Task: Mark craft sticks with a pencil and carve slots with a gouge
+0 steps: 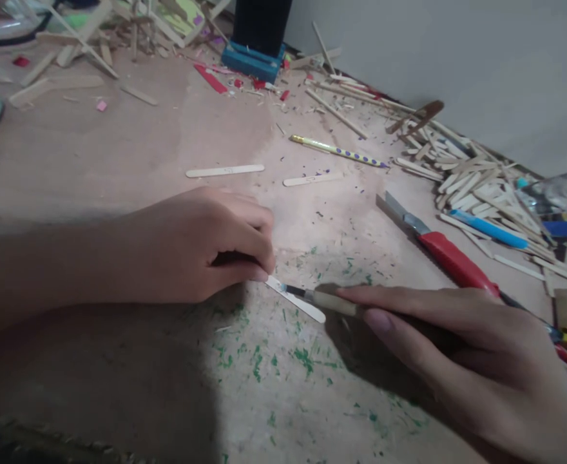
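My left hand (pixel 230 241) is closed, its thumb and fingers pinching one end of a popsicle stick (pixel 307 307) against the table. The stick slants down to the right from my fingertips. My right hand (pixel 477 354) is wrapped around a slim pale-handled tool (pixel 334 301) with a dark metal tip. That tip touches the stick just beside my left fingertips. Farther back lie a popsicle stick with a small pencil mark (pixel 225 171) and a shorter piece of stick (pixel 310 180), also marked. Exactly what shape the tool's tip has is too small to tell.
Right of centre lies a red-handled utility knife (pixel 452 261), blade out. Behind are a spotted pencil (pixel 339 151), a heap of popsicle sticks (pixel 481 187) and a blue pen (pixel 489 229). A dark post on a blue base (pixel 253 61) stands at the back. Green flecks dot the table (pixel 158 367).
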`<state>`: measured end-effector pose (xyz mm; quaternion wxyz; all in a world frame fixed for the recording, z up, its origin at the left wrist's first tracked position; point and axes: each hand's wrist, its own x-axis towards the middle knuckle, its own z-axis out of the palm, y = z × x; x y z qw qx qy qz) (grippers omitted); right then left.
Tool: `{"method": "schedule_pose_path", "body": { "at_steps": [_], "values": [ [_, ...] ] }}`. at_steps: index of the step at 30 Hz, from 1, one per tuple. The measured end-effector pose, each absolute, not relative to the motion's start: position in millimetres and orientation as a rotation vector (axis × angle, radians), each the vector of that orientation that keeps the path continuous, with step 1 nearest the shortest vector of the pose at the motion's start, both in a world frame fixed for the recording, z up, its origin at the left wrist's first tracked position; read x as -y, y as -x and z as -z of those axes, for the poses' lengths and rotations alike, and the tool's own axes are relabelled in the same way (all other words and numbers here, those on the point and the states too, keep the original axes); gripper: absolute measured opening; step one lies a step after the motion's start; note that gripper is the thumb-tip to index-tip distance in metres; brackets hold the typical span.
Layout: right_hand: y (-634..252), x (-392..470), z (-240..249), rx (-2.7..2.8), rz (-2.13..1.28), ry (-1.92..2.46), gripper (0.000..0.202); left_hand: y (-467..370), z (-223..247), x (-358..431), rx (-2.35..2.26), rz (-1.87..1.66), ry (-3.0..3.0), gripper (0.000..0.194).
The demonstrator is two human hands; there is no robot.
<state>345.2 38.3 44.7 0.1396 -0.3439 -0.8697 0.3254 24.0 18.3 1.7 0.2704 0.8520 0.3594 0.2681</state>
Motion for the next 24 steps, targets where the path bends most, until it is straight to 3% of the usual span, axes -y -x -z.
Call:
{"method": "schedule_pose_path", "body": {
  "at_steps": [18, 24],
  "values": [
    [-346, -29, -42, 2.604, -0.681, 1.006, 0.029, -25, -3, -17, -0.989, -0.772, -2.290, 0.024],
    [-333, -29, -38, 2.692, -0.592, 0.911, 0.043, -25, -2, -19, -1.007, -0.774, -2.310, 0.023]
  ]
}}
